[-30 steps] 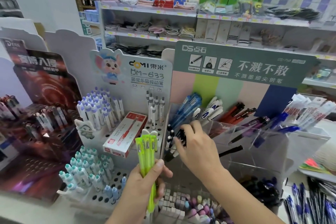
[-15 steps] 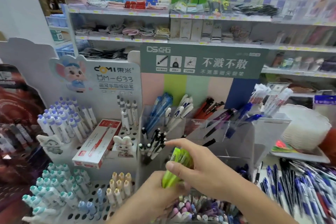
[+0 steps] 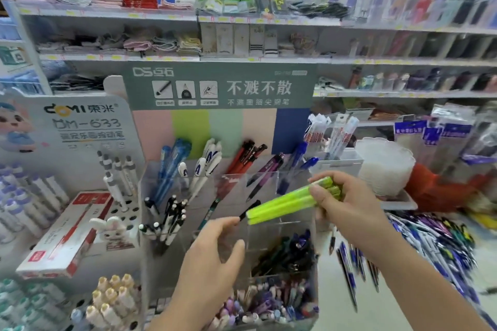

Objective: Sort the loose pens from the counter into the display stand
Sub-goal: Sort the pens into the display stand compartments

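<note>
My right hand (image 3: 347, 207) grips a small bundle of lime-green pens (image 3: 285, 203) by one end, holding them nearly level above the clear acrylic display stand (image 3: 236, 183). The stand's compartments hold blue, white, red, purple and black pens. My left hand (image 3: 212, 258) hovers just below and left of the bundle's free end, fingers loosely spread and holding nothing. Loose blue and dark pens (image 3: 430, 244) lie heaped on the counter at the right.
A white Domi stand (image 3: 80, 129) with upright pens sits to the left, with a red-and-white pen box (image 3: 67, 234) leaning on it. A stack of white dishes (image 3: 384, 164) stands behind the loose pens. Store shelves fill the background.
The green pens passed from my left hand to my right hand, which lifted them to the right over the stand. My left hand let go and dropped lower. The view shifted right.
</note>
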